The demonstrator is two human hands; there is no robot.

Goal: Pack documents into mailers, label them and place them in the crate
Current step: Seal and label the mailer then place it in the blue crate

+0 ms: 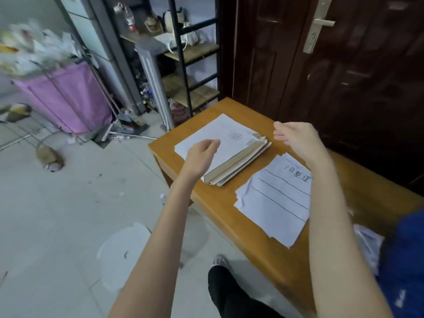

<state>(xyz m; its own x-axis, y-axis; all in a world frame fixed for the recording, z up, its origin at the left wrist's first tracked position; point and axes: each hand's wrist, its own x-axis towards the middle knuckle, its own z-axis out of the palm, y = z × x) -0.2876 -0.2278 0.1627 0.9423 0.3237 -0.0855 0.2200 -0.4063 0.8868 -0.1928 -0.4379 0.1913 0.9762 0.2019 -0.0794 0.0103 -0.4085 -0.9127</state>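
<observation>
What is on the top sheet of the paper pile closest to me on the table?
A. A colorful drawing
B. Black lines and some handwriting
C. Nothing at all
B: the top sheet of the near paper pile shows several black ruled lines with handwritten characters above them.

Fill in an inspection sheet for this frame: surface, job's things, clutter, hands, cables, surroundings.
Surface: wooden table, top in view.
Job's things: thick document stack at the far end; lined sheets nearer, lying loose and uneven; no mailer or crate identifiable.
Clutter: crumpled plastic at the table's near right.
Hands: left hand and right hand over the stack, holding nothing.
Cables: nothing seen.
Surroundings: dark door, metal shelf, purple bin, littered tile floor.
</observation>
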